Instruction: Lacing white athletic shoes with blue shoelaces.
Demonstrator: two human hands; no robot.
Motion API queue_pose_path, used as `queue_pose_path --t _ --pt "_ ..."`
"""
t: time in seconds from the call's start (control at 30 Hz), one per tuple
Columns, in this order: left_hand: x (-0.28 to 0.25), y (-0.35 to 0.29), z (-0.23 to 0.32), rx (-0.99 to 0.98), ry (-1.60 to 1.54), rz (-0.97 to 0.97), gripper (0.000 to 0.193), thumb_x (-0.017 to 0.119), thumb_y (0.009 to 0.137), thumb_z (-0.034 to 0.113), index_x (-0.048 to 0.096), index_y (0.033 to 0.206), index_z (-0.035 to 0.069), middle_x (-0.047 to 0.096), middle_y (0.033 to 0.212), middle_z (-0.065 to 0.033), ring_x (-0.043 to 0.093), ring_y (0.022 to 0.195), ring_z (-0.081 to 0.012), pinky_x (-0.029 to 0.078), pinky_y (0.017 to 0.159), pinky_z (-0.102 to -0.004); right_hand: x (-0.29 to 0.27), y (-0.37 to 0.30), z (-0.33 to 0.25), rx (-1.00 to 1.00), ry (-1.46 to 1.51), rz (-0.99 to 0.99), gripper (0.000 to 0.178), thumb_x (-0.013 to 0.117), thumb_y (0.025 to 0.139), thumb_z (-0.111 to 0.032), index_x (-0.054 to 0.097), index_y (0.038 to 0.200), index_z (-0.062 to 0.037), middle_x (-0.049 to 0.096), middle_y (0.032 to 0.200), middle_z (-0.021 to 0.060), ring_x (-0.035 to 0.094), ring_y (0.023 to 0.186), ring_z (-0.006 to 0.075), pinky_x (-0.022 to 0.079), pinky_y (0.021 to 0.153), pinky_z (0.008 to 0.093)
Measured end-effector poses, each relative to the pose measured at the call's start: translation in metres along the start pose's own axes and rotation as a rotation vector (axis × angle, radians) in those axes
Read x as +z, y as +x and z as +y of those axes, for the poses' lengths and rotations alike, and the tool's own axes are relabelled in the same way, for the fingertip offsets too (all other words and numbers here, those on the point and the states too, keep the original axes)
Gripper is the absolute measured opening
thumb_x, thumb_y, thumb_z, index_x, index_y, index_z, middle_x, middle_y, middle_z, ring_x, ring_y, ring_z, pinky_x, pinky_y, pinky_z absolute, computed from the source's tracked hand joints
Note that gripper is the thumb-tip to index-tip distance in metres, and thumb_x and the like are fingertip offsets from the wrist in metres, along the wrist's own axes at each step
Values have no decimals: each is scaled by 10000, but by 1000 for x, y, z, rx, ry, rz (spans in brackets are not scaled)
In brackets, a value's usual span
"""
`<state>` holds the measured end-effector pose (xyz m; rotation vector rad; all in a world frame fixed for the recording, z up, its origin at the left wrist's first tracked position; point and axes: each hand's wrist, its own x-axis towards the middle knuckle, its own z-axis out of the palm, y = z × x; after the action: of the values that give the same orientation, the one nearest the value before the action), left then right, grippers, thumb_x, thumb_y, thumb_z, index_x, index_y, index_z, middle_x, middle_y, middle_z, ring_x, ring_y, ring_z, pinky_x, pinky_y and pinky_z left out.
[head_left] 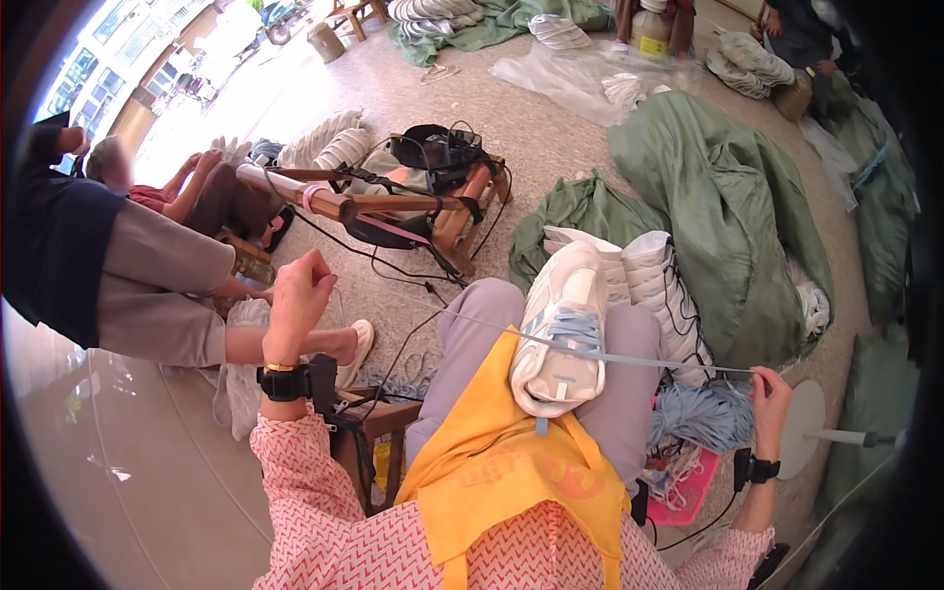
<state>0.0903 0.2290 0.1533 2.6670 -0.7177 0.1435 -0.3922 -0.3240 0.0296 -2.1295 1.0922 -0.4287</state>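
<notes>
A white and beige sneaker [557, 379] with light blue laces rests across my lap, toe pointing away from me. A pale blue shoelace [678, 365] stretches sideways over the shoe. On the right, my right hand [772, 393] pinches one end of it, arm held out wide. My left hand [300, 300] is raised on the left with its fingers pinched together; the lace thins out toward it, and its tip at the fingers is faint. Under the shoe lies my yellow apron [511, 482].
Bundled light blue laces [703, 413] sit over a pink basket [688, 492] by my right knee. Stacked white shoe uppers [659, 285] and green cloth sacks [718, 216] lie ahead. A wooden stool [393, 204] carries black gear and cables. Someone's legs [162, 275] are close on the left.
</notes>
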Motion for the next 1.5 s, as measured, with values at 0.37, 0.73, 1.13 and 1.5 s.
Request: queue_pose_path --t 0.37,0.73,1.13,1.5 --pt "6 18 52 21 -287 -408 88 727 830 29 662 855 -25 668 702 -60 643 661 -118 510 603 -309 28 15 -41 34 -24 -425 159 690 935 -87 714 838 36 673 657 49 634 561 99 505 501 262" --pt "33 -3 100 -168 -922 -574 82 680 1000 48 638 941 11 730 895 -71 679 783 -108 572 728 -267 46 -4 -125 121 599 -305 225 631 1056 -160 725 1087 42 720 887 50 633 700 71 523 630 233" --pt "107 -36 150 -110 -1119 -769 127 704 960 -31 586 945 16 736 1054 -101 717 972 -132 574 861 -259 147 -55 -164 -46 731 -415 107 670 978 34 738 1059 42 721 980 39 705 866 113 601 786 250" --pt "134 -46 158 -212 -1232 -771 141 676 979 -36 559 943 33 738 1056 -114 707 931 -137 581 837 -267 169 -56 -168 127 989 -404 83 682 985 27 697 1065 40 752 1017 75 745 913 131 624 829 268"
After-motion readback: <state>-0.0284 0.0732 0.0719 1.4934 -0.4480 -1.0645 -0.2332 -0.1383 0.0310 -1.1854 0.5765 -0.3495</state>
